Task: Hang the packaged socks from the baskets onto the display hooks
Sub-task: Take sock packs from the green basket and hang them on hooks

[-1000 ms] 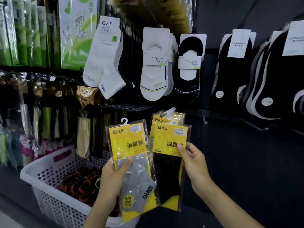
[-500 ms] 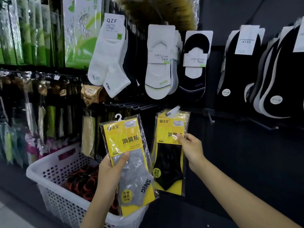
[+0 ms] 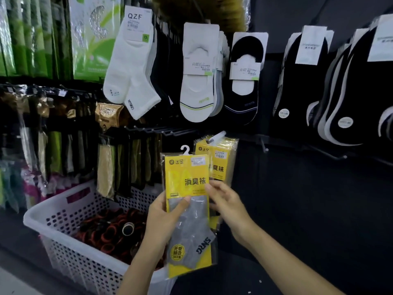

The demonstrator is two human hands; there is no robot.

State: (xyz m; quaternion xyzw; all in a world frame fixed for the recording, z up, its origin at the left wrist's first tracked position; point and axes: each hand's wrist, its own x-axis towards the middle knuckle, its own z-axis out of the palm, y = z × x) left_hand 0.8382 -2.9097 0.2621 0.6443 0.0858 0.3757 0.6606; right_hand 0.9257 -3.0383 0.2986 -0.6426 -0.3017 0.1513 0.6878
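Pinches the grey-sock pack (image 3: 187, 177) in the left hand (image 3: 161, 218), thumb pressed across the clear front, remaining fingers hidden behind it. Curls the right hand (image 3: 228, 206) around the pack's right edge, fingers (image 3: 212, 186) bent onto the yellow card, thumb out of sight. Holds the pack upright over the right-hand corner of the white basket (image 3: 53, 211), with its white plastic hanger (image 3: 185, 149) on top and free of any peg. Partly covers the hung yellow packs (image 3: 222, 160), which sit just behind, up and to the right of the basket, threaded on a display hook (image 3: 217, 137). Shows bare black pegs (image 3: 161, 131) straight above the basket's far wall. Higher above the basket, displays white ankle socks (image 3: 129, 67), white liner socks (image 3: 196, 90) and black liner socks (image 3: 244, 81). Inside the basket, shows red-and-black bundles (image 3: 110, 228), too blurred to identify. To the left of the basket, hangs rows of clear-bagged goods (image 3: 42, 145).
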